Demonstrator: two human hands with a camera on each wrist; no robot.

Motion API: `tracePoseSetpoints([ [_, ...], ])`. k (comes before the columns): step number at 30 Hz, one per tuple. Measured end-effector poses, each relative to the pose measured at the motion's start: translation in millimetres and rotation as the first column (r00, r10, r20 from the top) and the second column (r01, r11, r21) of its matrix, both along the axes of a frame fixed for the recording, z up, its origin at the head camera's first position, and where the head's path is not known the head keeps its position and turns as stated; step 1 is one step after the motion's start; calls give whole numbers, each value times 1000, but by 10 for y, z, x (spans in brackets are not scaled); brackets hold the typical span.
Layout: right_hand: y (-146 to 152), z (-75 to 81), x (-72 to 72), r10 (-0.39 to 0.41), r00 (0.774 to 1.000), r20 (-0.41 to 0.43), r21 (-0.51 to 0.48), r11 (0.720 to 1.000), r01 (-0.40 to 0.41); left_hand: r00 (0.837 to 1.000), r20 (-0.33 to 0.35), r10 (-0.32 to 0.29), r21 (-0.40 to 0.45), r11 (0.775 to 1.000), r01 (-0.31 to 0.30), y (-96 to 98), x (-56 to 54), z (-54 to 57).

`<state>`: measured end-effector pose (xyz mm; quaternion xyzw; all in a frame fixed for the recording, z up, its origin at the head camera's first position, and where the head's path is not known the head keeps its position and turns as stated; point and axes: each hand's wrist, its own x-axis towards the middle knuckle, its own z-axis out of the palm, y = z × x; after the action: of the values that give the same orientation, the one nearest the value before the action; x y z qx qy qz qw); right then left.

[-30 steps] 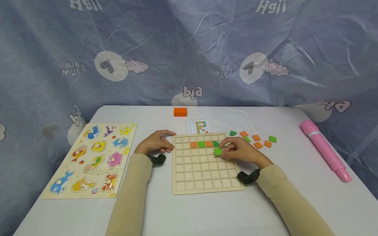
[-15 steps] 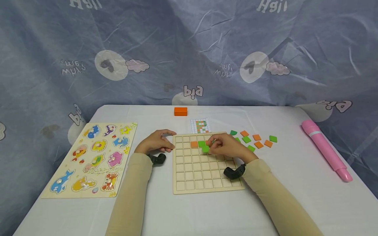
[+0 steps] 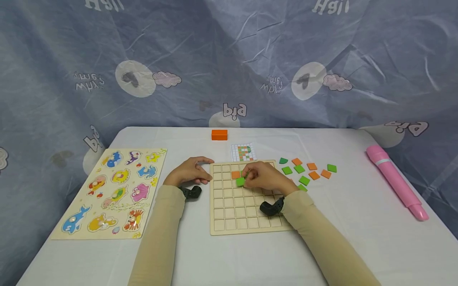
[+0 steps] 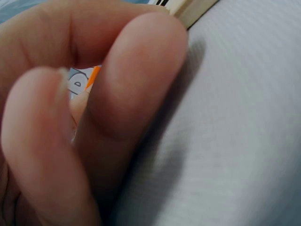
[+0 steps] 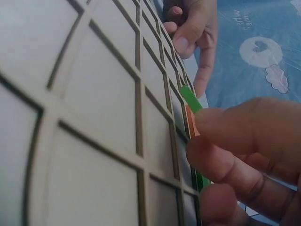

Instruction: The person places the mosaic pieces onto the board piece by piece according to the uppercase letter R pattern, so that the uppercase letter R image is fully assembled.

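My right hand (image 3: 266,176) pinches a green square tile (image 3: 240,182) over the upper part of a wooden grid board (image 3: 229,234). In the right wrist view this green tile (image 5: 190,98) is tilted between thumb and fingertips, above the cells. An orange square tile (image 3: 235,174) lies in a cell of the second row; the tiles to its right are mostly hidden by the right hand. At the board's left edge, my left hand (image 3: 189,171) rests with loosely bent fingers, index finger and thumb touching the edge.
Several loose green and orange tiles (image 3: 313,175) lie right of the board. Behind it are a printed pattern card (image 3: 243,152) and an orange block (image 3: 219,135). An animal puzzle board (image 3: 94,202) lies left, a pink tube-shaped object (image 3: 397,182) far right.
My right hand has moved left across the board with the green tile, from the right side to just below the orange tile. The left hand has stayed in place.
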<state>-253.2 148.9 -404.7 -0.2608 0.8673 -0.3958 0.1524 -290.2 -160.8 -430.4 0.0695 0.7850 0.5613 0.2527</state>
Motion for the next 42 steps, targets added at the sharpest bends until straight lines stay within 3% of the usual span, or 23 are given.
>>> tracePoseSetpoints([
  [16, -175, 21, -11, -4, 998, -69, 136, 991, 13, 1000, -7, -4, -1, 1000, 4, -3, -8, 2],
  [30, -187, 27, -8, 5, 998, -64, 151, 989, 5, 1000, -2, -7, -1, 1000, 7, -3, -21, -14],
  [35, -154, 32, 5, 30, 998, -51, 108, 994, -25, 1000, 2, -3, -6, 1000, 3, -2, -12, -8],
  [42, 28, -2, -4, 45, 999, 21, -72, 996, -44, 1000, 6, 2, -5, 1000, -2, 4, -6, 14],
])
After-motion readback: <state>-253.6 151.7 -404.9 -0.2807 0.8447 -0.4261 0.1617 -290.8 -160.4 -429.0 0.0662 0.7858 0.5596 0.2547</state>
